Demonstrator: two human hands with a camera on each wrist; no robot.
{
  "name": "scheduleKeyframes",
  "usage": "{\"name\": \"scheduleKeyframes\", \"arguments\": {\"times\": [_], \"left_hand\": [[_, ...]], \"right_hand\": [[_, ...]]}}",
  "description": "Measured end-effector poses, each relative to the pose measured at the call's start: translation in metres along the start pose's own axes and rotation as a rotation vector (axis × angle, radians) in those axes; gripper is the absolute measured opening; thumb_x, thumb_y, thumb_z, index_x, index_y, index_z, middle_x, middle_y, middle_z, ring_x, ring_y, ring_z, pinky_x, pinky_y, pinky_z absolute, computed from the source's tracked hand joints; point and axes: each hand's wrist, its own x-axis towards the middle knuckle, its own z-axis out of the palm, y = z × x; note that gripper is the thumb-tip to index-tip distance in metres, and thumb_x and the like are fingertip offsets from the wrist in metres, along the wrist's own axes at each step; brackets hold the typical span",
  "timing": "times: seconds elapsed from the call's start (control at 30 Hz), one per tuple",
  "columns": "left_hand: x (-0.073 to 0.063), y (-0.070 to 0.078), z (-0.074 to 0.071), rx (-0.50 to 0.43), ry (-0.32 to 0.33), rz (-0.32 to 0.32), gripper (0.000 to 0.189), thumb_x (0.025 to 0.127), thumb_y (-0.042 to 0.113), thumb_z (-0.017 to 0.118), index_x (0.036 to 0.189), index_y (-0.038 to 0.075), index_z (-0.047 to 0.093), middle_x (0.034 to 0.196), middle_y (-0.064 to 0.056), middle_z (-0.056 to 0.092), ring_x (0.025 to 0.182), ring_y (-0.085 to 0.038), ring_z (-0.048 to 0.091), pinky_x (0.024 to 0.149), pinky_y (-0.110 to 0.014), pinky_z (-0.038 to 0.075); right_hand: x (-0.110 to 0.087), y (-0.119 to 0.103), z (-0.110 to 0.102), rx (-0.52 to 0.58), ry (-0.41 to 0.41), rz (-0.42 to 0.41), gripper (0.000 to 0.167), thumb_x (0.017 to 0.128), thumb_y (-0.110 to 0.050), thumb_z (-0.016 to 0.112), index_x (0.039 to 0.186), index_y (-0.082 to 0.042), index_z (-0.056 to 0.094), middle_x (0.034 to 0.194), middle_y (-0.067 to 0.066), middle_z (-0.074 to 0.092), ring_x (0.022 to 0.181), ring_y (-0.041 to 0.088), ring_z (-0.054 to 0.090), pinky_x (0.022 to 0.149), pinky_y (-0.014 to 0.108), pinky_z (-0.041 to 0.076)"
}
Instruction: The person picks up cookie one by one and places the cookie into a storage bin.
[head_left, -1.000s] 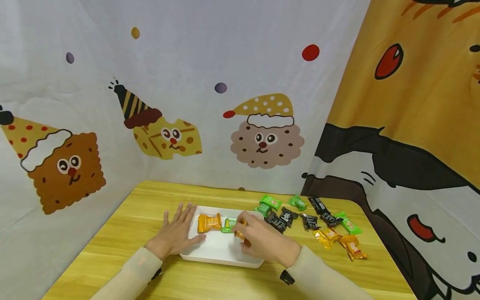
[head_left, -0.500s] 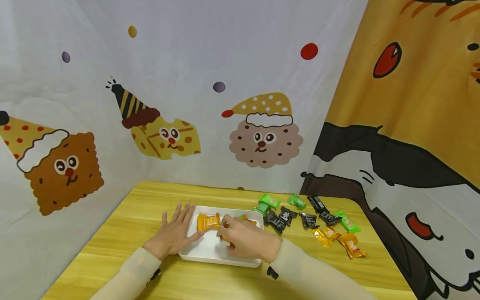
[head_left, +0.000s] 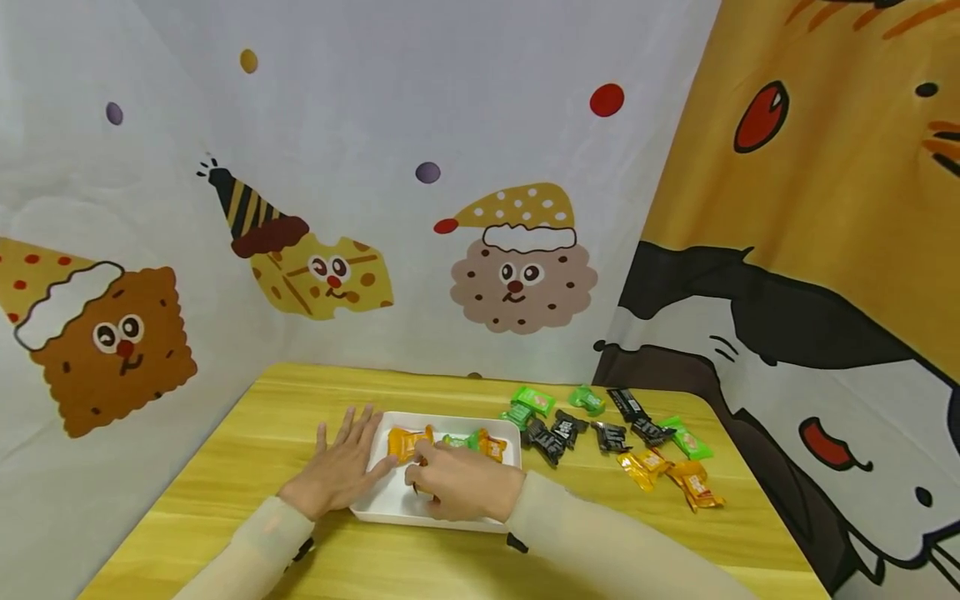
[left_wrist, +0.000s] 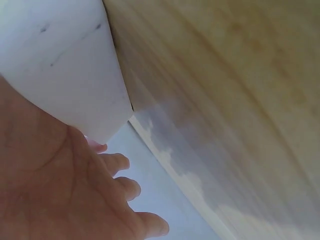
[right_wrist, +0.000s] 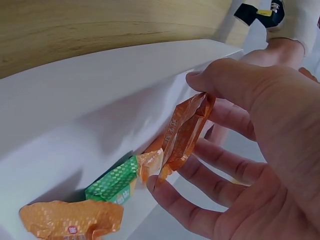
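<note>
Against a printed curtain (head_left: 360, 100) stands a wood-grain bench (head_left: 195, 508), loose sweets (head_left: 611, 438) scattered towards its right. The white tray (head_left: 384, 503) holds orange sweets (head_left: 403, 444) with green wrapping (head_left: 459, 440) between them. At its left rim, the left hand (head_left: 333, 468) spreads its fingers. Over it, the right hand's (head_left: 468, 483) fingers pinch another orange sweet (right_wrist: 184, 132), mostly hidden from the head view; whether the green is one piece or two, I cannot tell.

left grip (head_left: 333, 471): splayed, back upward | right grip (head_left: 467, 483): curled, pinching | forearms (head_left: 600, 533): both sleeved, extended forward
</note>
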Motion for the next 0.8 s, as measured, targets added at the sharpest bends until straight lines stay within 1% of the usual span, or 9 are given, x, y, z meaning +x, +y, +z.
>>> {"name": "scheduleKeyframes", "arguments": {"times": [0.07,0.17,0.27,0.4,0.53,0.6,0.67,0.8], "left_hand": [[-0.001,-0.001,-0.001,-0.011,-0.002,0.002,0.092,0.122,0.059,0.049,0.187,0.004,0.016,0.196,-0.024,0.006,0.182,-0.056,0.005,0.134,-0.094,-0.001],[-0.001,-0.002,-0.002,-0.026,-0.009,0.006,0.090,0.123,0.057,0.049,0.187,0.004,0.015,0.196,-0.024,0.007,0.181,-0.057,0.003,0.134,-0.095,-0.001],[-0.002,-0.002,-0.003,-0.031,-0.019,0.009,0.089,0.123,0.056,0.049,0.187,0.005,0.015,0.196,-0.024,0.007,0.181,-0.057,0.002,0.134,-0.095,-0.002],[-0.002,-0.002,-0.003,-0.035,-0.028,0.014,0.087,0.124,0.055,0.048,0.187,0.006,0.015,0.196,-0.024,0.008,0.181,-0.057,0.000,0.134,-0.095,-0.002],[-0.004,-0.002,-0.004,-0.036,-0.028,0.016,0.085,0.124,0.054,0.047,0.188,0.007,0.015,0.196,-0.023,0.008,0.181,-0.057,-0.001,0.135,-0.094,-0.001],[-0.005,-0.003,-0.005,-0.032,-0.024,0.013,0.085,0.124,0.054,0.047,0.188,0.008,0.016,0.196,-0.022,0.009,0.181,-0.057,0.000,0.135,-0.094,0.000],[-0.006,-0.004,-0.005,-0.029,-0.020,0.012,0.084,0.124,0.054,0.047,0.188,0.009,0.016,0.196,-0.022,0.009,0.181,-0.058,0.000,0.136,-0.093,0.000],[-0.007,-0.004,-0.007,-0.027,-0.017,0.015,0.083,0.124,0.054,0.048,0.188,0.010,0.018,0.196,-0.023,0.010,0.180,-0.058,0.001,0.136,-0.093,0.000]], "right_hand": [[0.004,-0.001,0.000,0.012,-0.008,-0.012,0.029,0.109,-0.030,0.086,0.136,-0.023,0.083,0.132,-0.001,0.074,0.099,0.004,0.069,0.081,0.012,0.059],[0.008,-0.001,0.000,0.045,-0.024,-0.027,0.030,0.111,-0.031,0.084,0.139,-0.022,0.083,0.137,0.000,0.073,0.103,0.003,0.069,0.086,0.012,0.059],[0.009,-0.002,0.001,0.062,-0.036,-0.035,0.034,0.114,-0.035,0.080,0.144,-0.022,0.081,0.145,0.002,0.072,0.112,0.004,0.072,0.098,0.013,0.061],[0.008,-0.001,0.002,0.086,-0.048,-0.030,0.038,0.116,-0.039,0.076,0.150,-0.021,0.077,0.153,0.003,0.070,0.120,0.004,0.075,0.106,0.014,0.061],[0.002,0.000,0.001,0.112,-0.036,-0.015,0.038,0.117,-0.039,0.075,0.150,-0.021,0.077,0.158,0.004,0.069,0.128,0.008,0.076,0.107,0.018,0.063],[-0.002,0.001,0.001,0.106,-0.020,-0.011,0.037,0.117,-0.039,0.075,0.149,-0.022,0.077,0.159,0.005,0.069,0.132,0.011,0.076,0.107,0.021,0.065],[-0.005,0.002,0.002,0.088,0.000,-0.008,0.036,0.116,-0.039,0.076,0.148,-0.023,0.078,0.159,0.005,0.070,0.131,0.013,0.078,0.106,0.023,0.066],[-0.013,0.006,0.005,0.060,0.040,0.009,0.036,0.114,-0.039,0.078,0.147,-0.023,0.079,0.156,0.005,0.073,0.130,0.013,0.079,0.109,0.025,0.066]]}}
